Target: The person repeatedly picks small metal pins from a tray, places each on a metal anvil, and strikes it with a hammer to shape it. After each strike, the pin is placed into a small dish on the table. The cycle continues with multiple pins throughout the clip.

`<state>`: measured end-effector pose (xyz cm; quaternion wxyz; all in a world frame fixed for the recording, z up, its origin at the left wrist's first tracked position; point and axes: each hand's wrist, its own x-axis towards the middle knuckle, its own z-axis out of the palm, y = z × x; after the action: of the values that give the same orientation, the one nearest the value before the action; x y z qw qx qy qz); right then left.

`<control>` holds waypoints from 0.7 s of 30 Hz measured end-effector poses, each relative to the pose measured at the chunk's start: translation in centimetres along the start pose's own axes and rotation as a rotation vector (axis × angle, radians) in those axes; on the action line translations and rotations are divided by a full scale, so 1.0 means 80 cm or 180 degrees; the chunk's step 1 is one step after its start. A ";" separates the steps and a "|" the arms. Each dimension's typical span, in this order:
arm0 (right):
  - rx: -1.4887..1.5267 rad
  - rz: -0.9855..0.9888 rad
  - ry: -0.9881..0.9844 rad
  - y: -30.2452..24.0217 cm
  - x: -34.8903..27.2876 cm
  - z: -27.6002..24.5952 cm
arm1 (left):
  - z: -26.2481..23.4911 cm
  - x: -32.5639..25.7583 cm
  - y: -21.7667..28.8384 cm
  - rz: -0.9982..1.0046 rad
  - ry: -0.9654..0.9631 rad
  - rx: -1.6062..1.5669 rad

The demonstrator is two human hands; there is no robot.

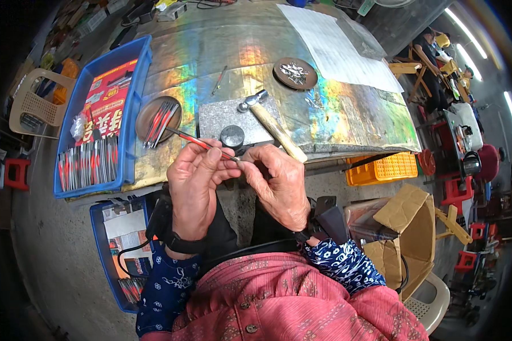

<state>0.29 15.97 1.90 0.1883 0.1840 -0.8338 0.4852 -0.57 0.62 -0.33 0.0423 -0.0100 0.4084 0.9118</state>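
Note:
My left hand (196, 184) is closed around a slim red-and-black stick (194, 140), pinched between thumb and fingers and slanting down to the right. At its near end the fingers of my right hand (279, 184) press together; what lies between them is hidden. Just beyond the hands, a round black piece (231, 136) sits on a grey stone slab (213, 116). A ball-peen hammer (270, 125) with a wooden handle lies across the slab's right side. To the left, a brown dish (144, 113) holds several similar red, black and silver sticks (161, 124).
A second brown dish (279, 73) carries small silver pieces. At left, a blue tray (132, 94) holds rows of sticks and red printed packaging (105, 94). White sheeting (330, 54) covers the far right. Below are another blue bin (100, 227), a yellow crate (381, 173) and a cardboard box (412, 221).

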 end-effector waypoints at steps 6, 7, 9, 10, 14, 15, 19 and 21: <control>-0.1160 -0.0396 0.0075 0.013 0.013 -0.032 | -0.005 0.030 0.011 0.0382 -0.0165 0.0672; -0.1478 -0.0457 0.0166 0.017 0.015 -0.038 | -0.006 0.035 0.012 0.0427 -0.0132 0.0919; -0.2001 -0.0274 -0.0027 0.025 0.015 -0.047 | -0.003 0.042 0.007 0.0688 -0.0104 0.1135; -0.2097 -0.0250 -0.0089 0.028 0.016 -0.050 | -0.003 0.046 0.006 0.0760 -0.0116 0.1262; -0.2233 -0.0051 -0.0252 0.040 0.012 -0.052 | 0.001 0.055 -0.002 0.1027 -0.0076 0.1588; -0.2191 0.0004 -0.0282 0.042 0.011 -0.051 | 0.001 0.055 -0.002 0.1070 -0.0071 0.1669; -0.2043 0.0213 -0.0335 0.048 0.009 -0.048 | 0.001 0.054 -0.004 0.1096 -0.0039 0.1831; -0.2025 0.0260 -0.0353 0.050 0.008 -0.047 | 0.001 0.054 -0.004 0.1105 -0.0034 0.1846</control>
<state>-1.76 21.05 0.97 0.1710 0.1085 -0.9593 0.1967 -4.81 1.20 -0.71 -0.1103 0.0769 0.6462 0.7513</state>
